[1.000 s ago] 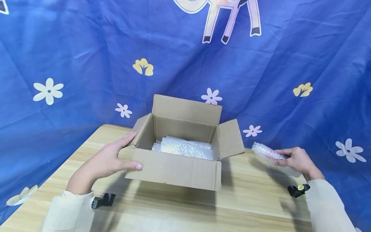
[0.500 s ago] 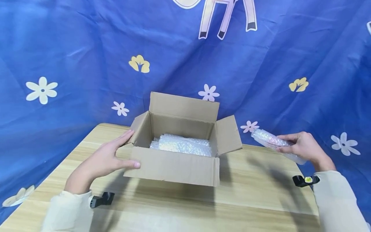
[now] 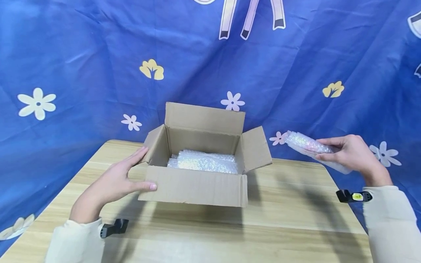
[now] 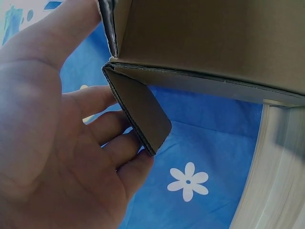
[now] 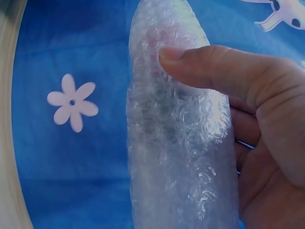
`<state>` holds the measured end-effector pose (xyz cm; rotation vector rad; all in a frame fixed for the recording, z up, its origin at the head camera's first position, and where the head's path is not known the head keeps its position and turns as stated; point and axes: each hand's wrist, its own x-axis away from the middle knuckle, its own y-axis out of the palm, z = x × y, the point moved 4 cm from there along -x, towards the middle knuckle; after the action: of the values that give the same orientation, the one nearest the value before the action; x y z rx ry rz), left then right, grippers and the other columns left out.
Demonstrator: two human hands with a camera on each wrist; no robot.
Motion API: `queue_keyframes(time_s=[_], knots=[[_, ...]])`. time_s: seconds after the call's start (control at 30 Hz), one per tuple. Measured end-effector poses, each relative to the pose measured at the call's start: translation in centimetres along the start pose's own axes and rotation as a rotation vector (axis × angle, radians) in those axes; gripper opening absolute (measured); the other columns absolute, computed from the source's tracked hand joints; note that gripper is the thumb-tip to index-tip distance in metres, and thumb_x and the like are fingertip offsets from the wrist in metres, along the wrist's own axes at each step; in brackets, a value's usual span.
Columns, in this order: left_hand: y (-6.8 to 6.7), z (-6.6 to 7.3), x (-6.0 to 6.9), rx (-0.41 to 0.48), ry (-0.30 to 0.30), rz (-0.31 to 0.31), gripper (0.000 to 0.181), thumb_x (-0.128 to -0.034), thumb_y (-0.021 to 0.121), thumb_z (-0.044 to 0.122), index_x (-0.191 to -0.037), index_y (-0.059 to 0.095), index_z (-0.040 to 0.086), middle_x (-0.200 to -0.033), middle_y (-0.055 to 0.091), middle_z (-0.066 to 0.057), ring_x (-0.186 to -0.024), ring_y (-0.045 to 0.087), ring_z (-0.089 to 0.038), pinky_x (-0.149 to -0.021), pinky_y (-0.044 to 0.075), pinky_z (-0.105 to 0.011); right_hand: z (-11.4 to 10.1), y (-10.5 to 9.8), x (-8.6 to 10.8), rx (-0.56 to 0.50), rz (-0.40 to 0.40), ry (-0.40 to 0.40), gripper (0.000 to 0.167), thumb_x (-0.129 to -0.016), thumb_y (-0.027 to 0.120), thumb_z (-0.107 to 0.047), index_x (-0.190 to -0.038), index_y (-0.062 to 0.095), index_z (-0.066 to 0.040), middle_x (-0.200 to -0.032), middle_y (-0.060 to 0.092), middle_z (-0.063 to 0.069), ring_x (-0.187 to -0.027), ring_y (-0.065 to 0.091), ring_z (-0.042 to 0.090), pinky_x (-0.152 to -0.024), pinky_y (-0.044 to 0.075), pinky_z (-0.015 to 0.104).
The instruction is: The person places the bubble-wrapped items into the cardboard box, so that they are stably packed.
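An open cardboard box stands on the table with its flaps spread. Folded bubble wrap lies inside it. At the box's near left corner, my left hand holds the flaps, thumb on the front flap and fingers against the left side flap. Off to the right, above the table's far right edge, my right hand grips a bubble-wrapped bundle between thumb and fingers. Something pinkish and something dark show faintly through the wrap; what they are cannot be made out.
The wooden table has a rounded far left corner. Behind it hangs a blue cloth with flowers and an animal's legs printed on it. A small black device is worn at each wrist.
My right hand has lifted the bubble-wrapped bundle up and moved it to the right, away from the box. My left hand stays on the box corner; the head view has shifted slightly.
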<state>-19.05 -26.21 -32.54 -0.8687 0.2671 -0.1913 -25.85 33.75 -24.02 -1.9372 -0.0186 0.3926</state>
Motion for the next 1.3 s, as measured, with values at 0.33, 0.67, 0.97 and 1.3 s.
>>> queue_keyframes(time_s=[0.33,0.67,0.97,1.3], knots=[[0.0,0.1,0.0,-0.010,0.002,-0.003,0.114,-0.0765,0.083,0.054,-0.162,0.017,0.017,-0.164,0.019,-0.013,-0.143,0.026,-0.046,-0.106,0.028,-0.068,-3.3,-1.6,-0.5,0.007,0.027,-0.034,0.052,-0.073,0.091,-0.035,-0.115,0.077,-0.008,-0.094,0.073,0.018,-0.067,0.058,0.020,-0.047,0.046,0.029],[-0.3,0.1,-0.1,-0.003,0.009,0.004,0.115,-0.0754,0.084,0.053,-0.162,0.017,0.017,-0.164,0.018,-0.015,-0.144,0.024,-0.045,-0.107,0.028,-0.068,-8.0,-2.4,-2.2,0.046,0.043,-0.181,0.045,-0.073,0.092,-0.029,-0.112,0.078,-0.010,-0.070,0.069,0.001,-0.051,0.047,0.016,-0.039,0.034,0.028],[-0.3,0.1,-0.2,0.002,0.019,0.002,0.114,-0.0760,0.084,0.052,-0.162,0.018,0.015,-0.163,0.020,-0.015,-0.143,0.025,-0.045,-0.107,0.028,-0.067,-13.0,-2.5,-3.9,0.045,-0.011,-0.326,0.043,-0.073,0.092,-0.028,-0.111,0.079,-0.014,-0.072,0.070,-0.007,-0.051,0.047,0.015,-0.042,0.034,0.027],[0.0,-0.1,-0.1,-0.002,0.009,0.000,0.115,-0.0756,0.084,0.052,-0.161,0.018,0.015,-0.163,0.020,-0.017,-0.144,0.024,-0.046,-0.107,0.027,-0.067,-17.3,-1.5,-6.6,-0.042,-0.116,-0.403,0.040,-0.072,0.092,-0.026,-0.109,0.080,-0.018,-0.082,0.074,-0.003,-0.062,0.061,0.015,-0.050,0.047,0.025]])
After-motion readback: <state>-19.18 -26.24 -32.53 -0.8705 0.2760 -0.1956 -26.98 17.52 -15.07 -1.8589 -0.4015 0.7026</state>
